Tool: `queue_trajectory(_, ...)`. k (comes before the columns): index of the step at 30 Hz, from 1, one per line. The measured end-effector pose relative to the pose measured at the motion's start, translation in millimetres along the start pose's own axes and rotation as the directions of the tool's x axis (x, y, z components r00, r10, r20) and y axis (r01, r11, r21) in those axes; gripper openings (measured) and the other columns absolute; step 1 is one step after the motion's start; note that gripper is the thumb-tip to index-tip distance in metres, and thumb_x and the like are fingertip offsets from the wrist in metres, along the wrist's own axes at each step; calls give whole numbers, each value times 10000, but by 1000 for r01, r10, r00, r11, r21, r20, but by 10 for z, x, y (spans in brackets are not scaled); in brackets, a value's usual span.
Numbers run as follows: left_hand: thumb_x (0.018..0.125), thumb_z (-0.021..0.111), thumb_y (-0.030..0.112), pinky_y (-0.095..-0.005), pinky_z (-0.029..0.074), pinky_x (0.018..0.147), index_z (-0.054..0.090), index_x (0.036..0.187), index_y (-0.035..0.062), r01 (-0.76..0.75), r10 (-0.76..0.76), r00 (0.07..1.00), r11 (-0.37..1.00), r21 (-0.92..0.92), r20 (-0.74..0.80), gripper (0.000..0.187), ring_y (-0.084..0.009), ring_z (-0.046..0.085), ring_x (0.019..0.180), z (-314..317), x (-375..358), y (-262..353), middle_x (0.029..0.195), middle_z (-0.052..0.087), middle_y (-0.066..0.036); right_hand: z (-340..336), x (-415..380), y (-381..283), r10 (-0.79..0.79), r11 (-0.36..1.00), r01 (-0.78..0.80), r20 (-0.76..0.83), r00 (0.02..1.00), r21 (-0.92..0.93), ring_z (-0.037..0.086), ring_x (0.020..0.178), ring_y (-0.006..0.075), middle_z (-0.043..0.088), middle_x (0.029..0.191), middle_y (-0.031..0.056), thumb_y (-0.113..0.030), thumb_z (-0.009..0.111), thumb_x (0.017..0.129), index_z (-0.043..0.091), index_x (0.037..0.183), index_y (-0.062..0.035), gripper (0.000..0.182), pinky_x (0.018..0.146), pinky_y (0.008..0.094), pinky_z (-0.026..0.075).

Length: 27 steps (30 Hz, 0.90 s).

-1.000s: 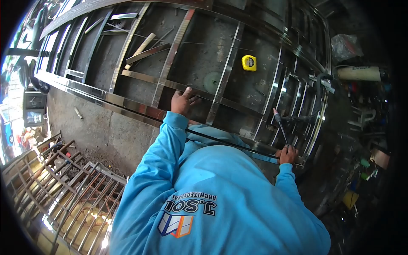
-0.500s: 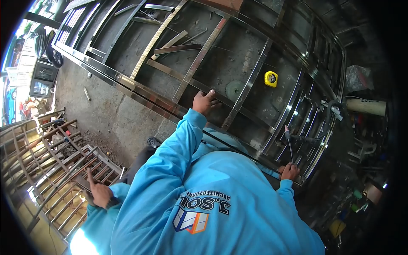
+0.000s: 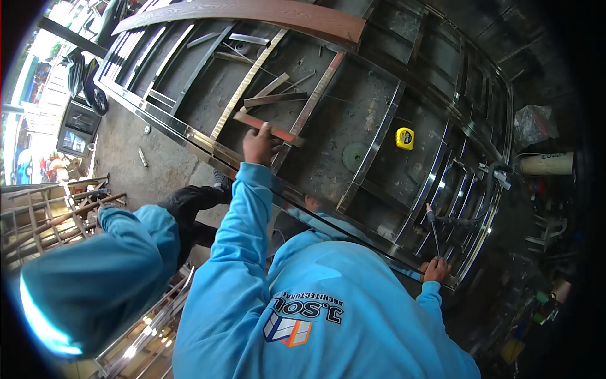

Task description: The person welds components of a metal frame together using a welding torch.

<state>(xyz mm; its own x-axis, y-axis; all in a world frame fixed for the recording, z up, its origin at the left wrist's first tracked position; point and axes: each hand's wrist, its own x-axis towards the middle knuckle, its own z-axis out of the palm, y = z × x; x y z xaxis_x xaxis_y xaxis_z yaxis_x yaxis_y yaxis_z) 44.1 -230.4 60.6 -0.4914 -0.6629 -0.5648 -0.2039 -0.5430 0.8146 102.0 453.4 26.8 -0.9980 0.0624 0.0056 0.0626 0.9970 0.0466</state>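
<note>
My left hand (image 3: 257,146) is closed around a short reddish-brown bar (image 3: 283,134), held over the crossbars of a large metal frame (image 3: 379,129). My right hand (image 3: 435,270) has curled fingers at the frame's near right edge, by the lower end of a thin rod; what they grip is unclear. The rod runs up to a torch with a pink tip (image 3: 430,211), whose cable trails right. Between the bars on the right lies a yellow tape measure (image 3: 404,139). Loose metal pieces (image 3: 275,99) lie just beyond my left hand.
A co-worker in a blue hooded top (image 3: 101,278) bends at the left, beside a rusty grille (image 3: 38,221). A long brown panel (image 3: 252,12) spans the far side of the frame. A round disc (image 3: 355,156) lies under the bars. A beige cylinder (image 3: 546,164) is at the right.
My left hand, earlier resting spread on the frame, has moved left and away from me and now grips the reddish-brown bar. The co-worker has bent into view. The camera view has shifted slightly.
</note>
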Motion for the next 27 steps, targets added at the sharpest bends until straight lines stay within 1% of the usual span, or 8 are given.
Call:
queue_trajectory(11,969,602,259,-439,568,697,651,1083,12,194,-129,960,947,256,-247,277,-309,670,787,-718,1032,-70,947,677,-135,33,-28,-42,27,999,-26,-40,999,31,571,980,385,704,1010,127,-219,579,879,727,970,-69,230,932,515,443)
queue_trajectory(12,951,610,270,-450,552,758,646,1093,3,175,-52,963,868,464,-266,305,-332,657,861,-774,1168,-145,996,668,-158,23,-35,-33,32,999,-30,-40,999,39,571,978,386,704,1007,129,-218,583,875,727,969,-70,227,930,514,444)
queue_trajectory(14,916,627,293,-471,521,880,635,1113,-14,105,211,965,243,964,-158,364,-378,630,1009,-834,1496,-253,1092,649,-206,129,-35,38,28,993,-22,-43,999,119,570,976,384,706,995,137,-212,595,863,727,961,-71,217,929,514,444)
queue_trajectory(19,894,637,290,-461,422,1066,670,1245,137,-94,695,709,260,961,-119,384,-372,518,1272,-174,1007,89,1249,623,-199,19,-51,-87,30,989,-12,-117,993,150,558,944,379,700,946,127,-194,618,873,713,874,-83,146,895,491,437)
queue_trajectory(20,907,606,272,-466,415,1075,586,1333,112,-154,583,801,-25,988,139,456,-370,518,1275,-42,914,249,1312,590,-197,40,-45,-66,38,987,-19,-119,992,159,560,940,378,696,933,126,-194,619,874,709,867,-87,140,887,492,442)
queue_trajectory(23,918,595,275,-502,397,1090,569,1360,165,-370,599,646,-296,880,473,456,-353,516,1297,114,1163,165,1379,565,-117,-37,-46,-145,47,989,-29,-125,991,147,565,927,375,686,909,122,-197,622,878,701,854,-93,133,865,497,455)
queue_trajectory(24,928,598,282,-522,388,1071,607,1269,203,-399,601,605,-338,852,522,350,-342,551,1250,144,1252,121,1348,569,-65,-78,-53,-177,40,991,-22,-127,991,136,567,923,373,684,903,122,-199,623,880,699,850,-94,133,858,499,460)
queue_trajectory(27,915,618,300,-540,396,1047,612,1254,243,-297,321,836,-419,858,446,343,-333,566,1231,363,916,364,1315,591,-53,-67,-49,-179,50,989,-30,-135,990,148,571,917,367,679,892,116,-204,627,884,699,852,-94,136,851,501,469)
